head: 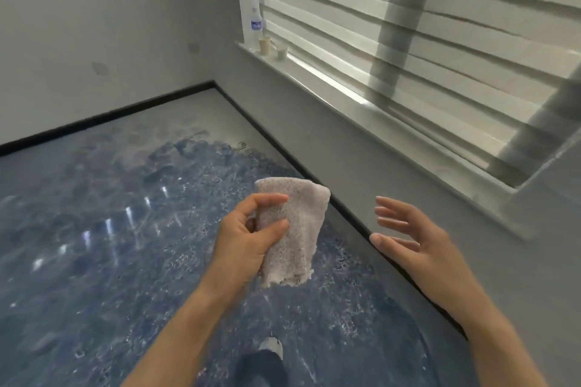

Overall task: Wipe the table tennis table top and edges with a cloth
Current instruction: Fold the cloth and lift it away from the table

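Blue marbled glossy floor [94,229], grey walls, striped window blind [408,56]; no table tennis surface in view. Left hand [248,239] holds the pale beige folded terry cloth [298,229] mid-air, fingers [276,198] clamped on its left edge. Right hand [405,239] is beside it, apart, fingers spread, holding nothing. Cloth looks soft, light, floppy; likely best gripped bunched across the fold. Clear plastic bottle [256,25] and two cream cups [265,45] stand on the white windowsill [345,85].
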